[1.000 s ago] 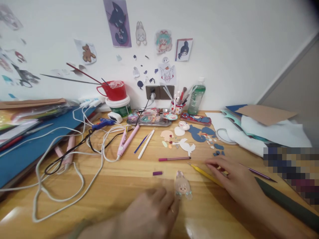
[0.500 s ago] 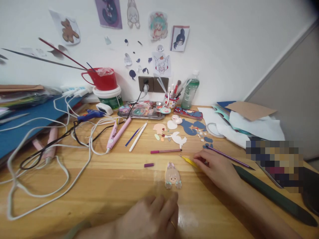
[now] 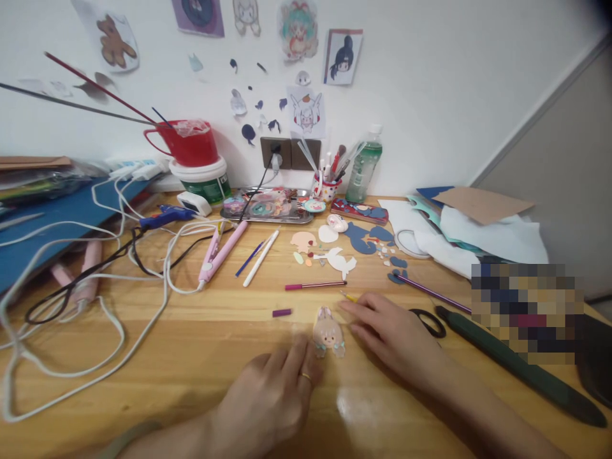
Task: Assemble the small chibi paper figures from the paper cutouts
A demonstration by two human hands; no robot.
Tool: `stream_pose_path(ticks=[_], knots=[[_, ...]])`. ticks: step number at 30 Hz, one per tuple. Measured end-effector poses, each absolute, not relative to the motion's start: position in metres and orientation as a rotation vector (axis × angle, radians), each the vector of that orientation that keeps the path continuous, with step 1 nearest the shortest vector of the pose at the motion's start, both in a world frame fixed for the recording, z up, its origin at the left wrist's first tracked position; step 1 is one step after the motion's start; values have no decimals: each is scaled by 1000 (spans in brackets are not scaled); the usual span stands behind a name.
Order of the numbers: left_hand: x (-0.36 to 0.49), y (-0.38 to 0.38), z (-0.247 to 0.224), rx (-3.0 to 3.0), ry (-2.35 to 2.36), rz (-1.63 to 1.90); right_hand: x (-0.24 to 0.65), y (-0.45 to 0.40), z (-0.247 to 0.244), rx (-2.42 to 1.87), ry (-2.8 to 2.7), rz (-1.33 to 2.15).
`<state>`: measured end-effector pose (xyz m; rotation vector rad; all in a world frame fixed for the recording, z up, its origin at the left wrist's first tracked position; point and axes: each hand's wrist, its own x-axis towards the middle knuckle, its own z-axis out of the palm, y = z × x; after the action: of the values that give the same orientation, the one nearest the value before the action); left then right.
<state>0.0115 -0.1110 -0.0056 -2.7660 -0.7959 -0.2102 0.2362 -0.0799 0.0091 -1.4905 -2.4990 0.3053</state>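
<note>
A small bunny-eared character cutout (image 3: pixel 328 331) lies flat on the wooden table between my hands. My left hand (image 3: pixel 275 389), with a ring on one finger, rests at its left side; the fingers are stretched out, their tips at or very near its edge. On the other side my right hand (image 3: pixel 387 331) is low over the table, thumb and forefinger apart, close to the cutout's right edge. A yellow pen-like tool (image 3: pixel 349 297) shows its tip just beyond the right fingers; the rest of it is hidden by that hand. Behind my right wrist lies a black scissor handle (image 3: pixel 433 323).
A magenta pen (image 3: pixel 315 286) and its purple cap (image 3: pixel 282 313) lie just beyond the cutout. Cut paper shapes (image 3: pixel 342 261) spread farther back. Pink irons (image 3: pixel 222 255) and tangled white cables (image 3: pixel 165 306) fill the left. A long dark-green tool (image 3: pixel 516 366) lies at the right.
My left hand has moved forward to the cutout's left side. My right hand has shifted left from the yellow tool toward the cutout, and the scissor handle now shows. The view has shifted slightly.
</note>
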Motion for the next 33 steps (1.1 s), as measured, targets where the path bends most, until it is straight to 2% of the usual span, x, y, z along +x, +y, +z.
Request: stream_pose_path(ticks=[8,15,23,33], knots=[[13,-112,-7,-2804,-798,-177,245,-79,15,-1425,-2372,226],[14,-114,-6,-2809,-779,-41,245,-76,13,-1358,-2492,244],[15,-116,2,-2811,-767,-29,237,-65,-9,-1508,-2333,8],[17,-109,2,-2770,-652,-106,229,-75,-7,-1434,-2307,25]])
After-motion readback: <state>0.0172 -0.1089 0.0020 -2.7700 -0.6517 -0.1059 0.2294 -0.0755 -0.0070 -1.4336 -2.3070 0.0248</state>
